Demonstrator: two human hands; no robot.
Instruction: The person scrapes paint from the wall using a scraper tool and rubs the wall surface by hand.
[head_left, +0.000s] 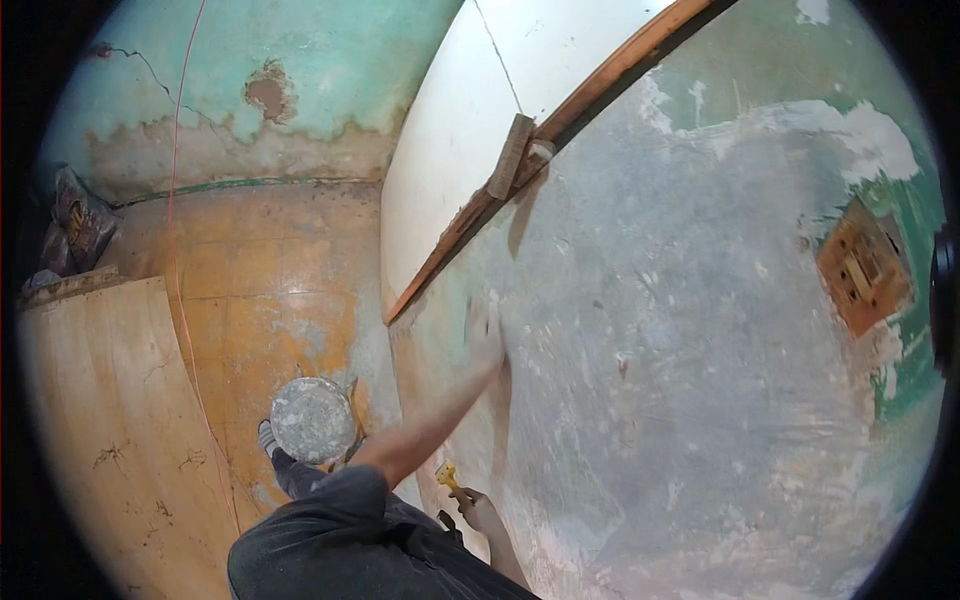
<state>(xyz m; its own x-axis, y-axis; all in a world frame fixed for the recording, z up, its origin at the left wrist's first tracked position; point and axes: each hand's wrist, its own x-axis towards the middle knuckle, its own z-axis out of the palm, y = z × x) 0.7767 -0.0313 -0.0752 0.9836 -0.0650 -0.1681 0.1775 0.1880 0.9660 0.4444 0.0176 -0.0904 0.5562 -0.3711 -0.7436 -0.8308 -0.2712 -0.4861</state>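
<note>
My left arm reaches out to the patched grey-green wall (645, 322). My left hand (487, 334) is at the wall's surface, blurred, below the wooden trim; whether it holds something cannot be told. Lower down and nearer my body, my right hand (476, 511) is closed around the handle of a small yellow tool (446, 475), which looks like a scraper or putty knife. Its head points up and to the left, near the wall's lower part. Part of the handle is hidden by the fingers.
A round, splattered grey top (313, 420), of a stool or bucket, stands by my foot on the tiled floor (262, 262). A wooden board (105, 375) lies left, crossed by a red cord (174, 225). Wooden trim (450, 240) edges the wall; an electrical box (862, 270) sits at right.
</note>
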